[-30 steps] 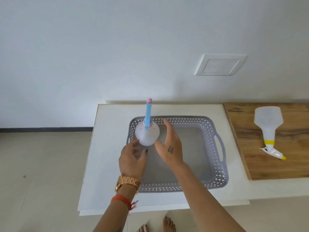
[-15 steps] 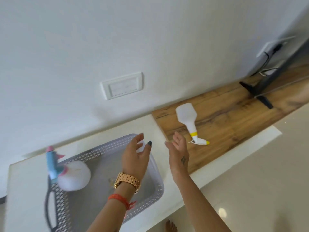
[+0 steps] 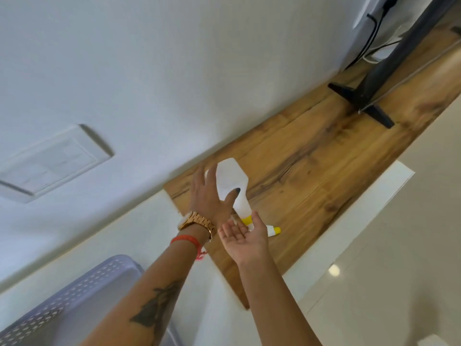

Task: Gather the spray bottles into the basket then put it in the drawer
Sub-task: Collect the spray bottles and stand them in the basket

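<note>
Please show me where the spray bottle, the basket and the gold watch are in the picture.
spray bottle (image 3: pixel 230 179): head view, on its white body.
basket (image 3: pixel 82 288): head view, on its perforated wall.
watch (image 3: pixel 197 221): head view, on the gold band at the left wrist.

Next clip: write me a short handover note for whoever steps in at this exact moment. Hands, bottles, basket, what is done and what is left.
Left hand: open, fingers spread over the white bottle, not yet gripping.
Right hand: open, palm up, at the bottle's yellow nozzle end.
The bottle lies on its side on the wooden counter.
Basket: on the white counter at lower left, only partly in view; its contents cannot be seen.
Left: grasp this bottle, put it in the basket, put the basket in the drawer. No drawer in view.
</note>
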